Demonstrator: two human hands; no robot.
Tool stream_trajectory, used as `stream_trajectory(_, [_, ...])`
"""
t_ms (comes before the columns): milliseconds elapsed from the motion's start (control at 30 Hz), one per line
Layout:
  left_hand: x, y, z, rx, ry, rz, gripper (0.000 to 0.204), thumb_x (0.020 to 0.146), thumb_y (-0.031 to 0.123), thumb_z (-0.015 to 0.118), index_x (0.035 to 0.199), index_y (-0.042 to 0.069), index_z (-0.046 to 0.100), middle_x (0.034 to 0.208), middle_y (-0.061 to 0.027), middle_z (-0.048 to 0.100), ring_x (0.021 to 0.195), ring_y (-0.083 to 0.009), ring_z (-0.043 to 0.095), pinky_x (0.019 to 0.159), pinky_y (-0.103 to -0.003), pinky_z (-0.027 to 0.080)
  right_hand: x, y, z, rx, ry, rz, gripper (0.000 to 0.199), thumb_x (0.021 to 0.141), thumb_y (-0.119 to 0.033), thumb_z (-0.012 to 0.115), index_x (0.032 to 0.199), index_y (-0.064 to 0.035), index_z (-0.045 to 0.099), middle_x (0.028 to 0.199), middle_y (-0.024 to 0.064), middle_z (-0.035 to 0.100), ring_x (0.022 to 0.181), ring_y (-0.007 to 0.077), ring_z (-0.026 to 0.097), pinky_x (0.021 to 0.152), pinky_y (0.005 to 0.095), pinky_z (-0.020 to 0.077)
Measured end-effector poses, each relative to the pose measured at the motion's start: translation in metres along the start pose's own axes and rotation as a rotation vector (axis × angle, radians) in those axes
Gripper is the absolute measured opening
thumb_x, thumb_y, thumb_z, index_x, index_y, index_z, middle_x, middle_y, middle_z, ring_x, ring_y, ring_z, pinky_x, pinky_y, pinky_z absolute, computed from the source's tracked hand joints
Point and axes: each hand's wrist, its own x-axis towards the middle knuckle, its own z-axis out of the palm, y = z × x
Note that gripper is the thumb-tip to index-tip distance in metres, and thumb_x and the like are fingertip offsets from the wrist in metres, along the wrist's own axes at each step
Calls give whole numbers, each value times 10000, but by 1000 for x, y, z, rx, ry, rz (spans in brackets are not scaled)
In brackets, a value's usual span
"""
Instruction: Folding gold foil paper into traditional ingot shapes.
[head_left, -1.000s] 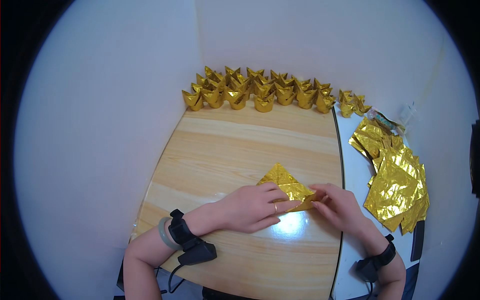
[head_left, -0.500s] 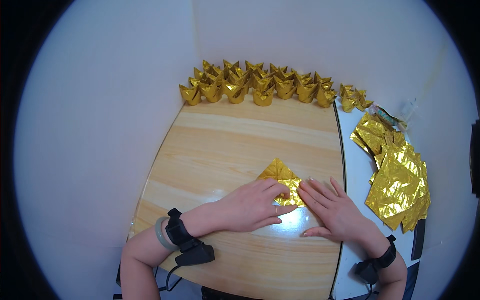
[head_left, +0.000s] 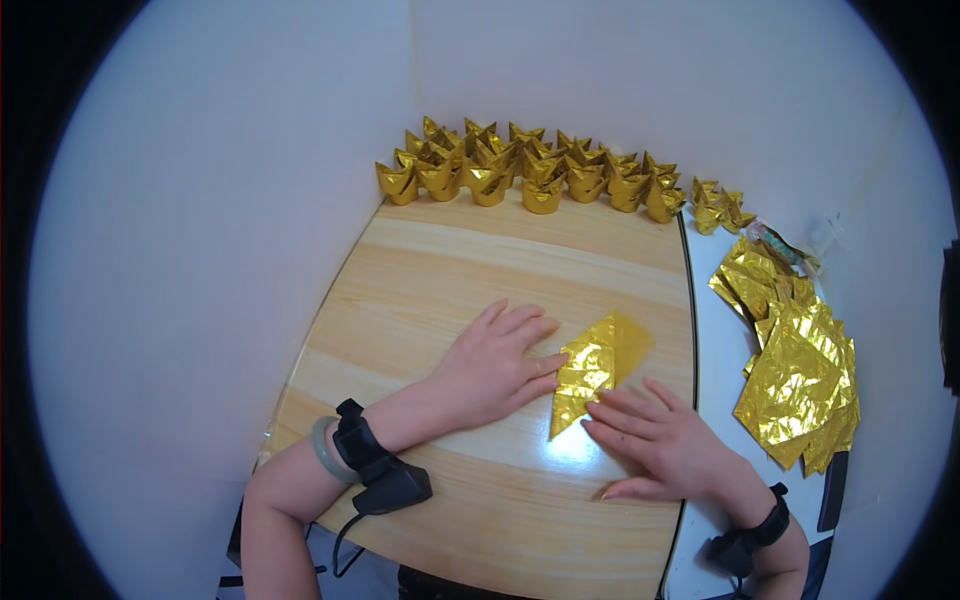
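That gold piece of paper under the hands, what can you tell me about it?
The gold foil paper is shiny and crinkled and looks like thin metallic foil. It is folded into a long, roughly triangular shape and lies flat on the wooden table, its narrow tip toward the person. The left hand touches its left edge with its fingertips, and the right hand lies flat with fingers at its lower edge.

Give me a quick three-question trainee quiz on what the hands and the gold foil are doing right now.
1. True or false: the left hand lies flat, fingertips touching the folded gold foil paper piece.
2. Where do the finished folded gold foil ingots stand? A) far table edge B) beside the wrists
3. Fill in: the loose crinkled gold foil sheets lie to the person's ____.

Key: 1 true; 2 A; 3 right.
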Motion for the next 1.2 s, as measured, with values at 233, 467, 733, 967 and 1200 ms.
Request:
stream_trajectory(233, [-1, 4, 3, -212, -158, -42, 424, 900, 376, 583, 1266, 164, 601, 1425, -96, 435, 1374, -302, 322, 1091, -566, 252, -1, 9, 4, 57, 130, 109, 564, 771, -236, 695, 1283, -74, 523, 1312, 99, 544, 1250, 297, 479, 1086, 478, 325])
stream_trajectory(467, [0, 1, -1, -382, -226, 115, 337, 890, 300, 605, 1221, 251, 644, 1430, -91, 434, 1372, -327, 321, 1090, -567, 241, -15, 41, 2, 31, 310, 152, 368, 689, -82, 708, 1049, -135, 653, 1285, 57, 552, 1256, 310, 447, 1045, 496, 346])
stream_trajectory(733, [3, 2, -2, -423, -173, 227, 317, 872, 320, 623, 1169, 222, 679, 1402, -121, 447, 1296, -392, 363, 1058, -526, 285, 0, 26, 8, 403, 269, 436, 244, 771, -201, 748, 970, -96, 653, 980, 35, 599, 944, 264, 577, 830, 351, 483])
stream_trajectory(967, [2, 4, -1, -419, -171, 208, 332, 865, 337, 632, 1170, 216, 682, 1412, -122, 439, 1291, -391, 361, 1068, -505, 293, 2, 18, 4, 210, 290, 506, 386, 749, -237, 774, 1035, -64, 580, 943, 83, 555, 856, 261, 586, 767, 346, 503])
stream_trajectory(1200, [2, 2, 2, -429, -141, 216, 365, 843, 282, 662, 1196, 192, 663, 1388, -110, 468, 1284, -371, 377, 1065, -494, 309, 2, 16, -3, 496, 135, 739, 348, 758, -220, 786, 1009, -67, 599, 816, 76, 577, 808, 227, 586, 706, 333, 487])
